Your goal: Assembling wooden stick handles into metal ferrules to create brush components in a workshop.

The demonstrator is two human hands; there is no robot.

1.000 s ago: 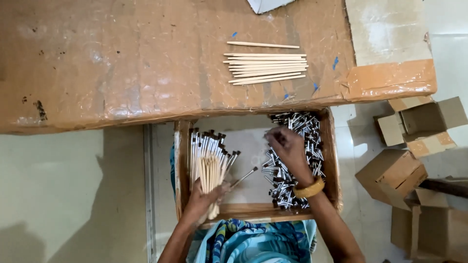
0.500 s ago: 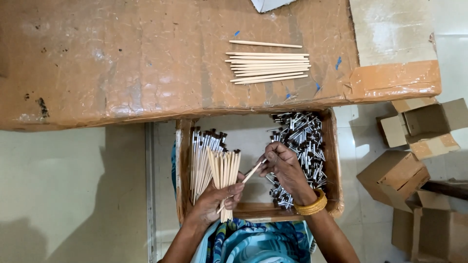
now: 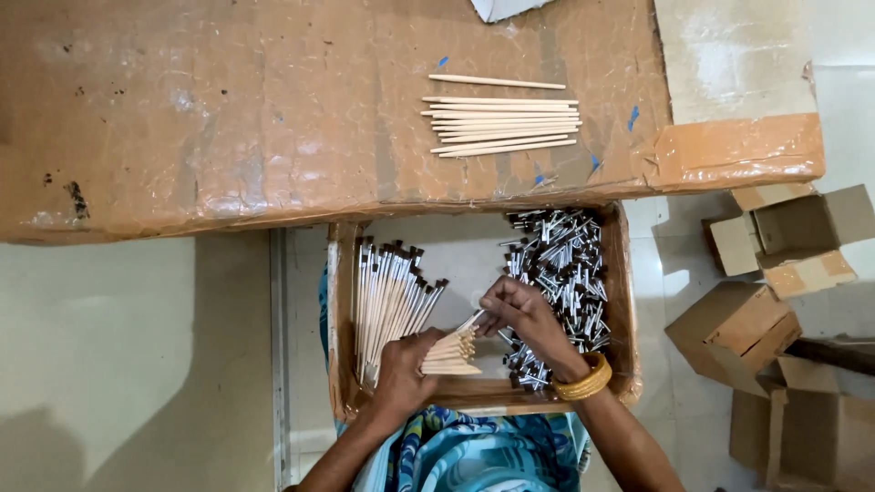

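My left hand [image 3: 401, 369] grips a small bundle of plain wooden sticks [image 3: 451, 351], their ends pointing right. My right hand [image 3: 524, 314], with a gold bangle at the wrist, pinches the tip of one stick from that bundle. Both hands are over a shallow cardboard tray [image 3: 342, 273] on my lap. On the tray's left lies a fan of sticks with dark tips [image 3: 387, 292]. On its right lies a heap of small metal ferrules [image 3: 561, 273].
A cardboard-covered table [image 3: 228, 118] fills the upper frame, with a row of plain wooden sticks [image 3: 501, 118] lying on it. Several open small cardboard boxes [image 3: 775, 301] stand on the tiled floor at the right.
My right hand came down from the ferrule heap to the left hand. The left hand's bundle has turned from upright to pointing right, and the right hand now pinches one stick.
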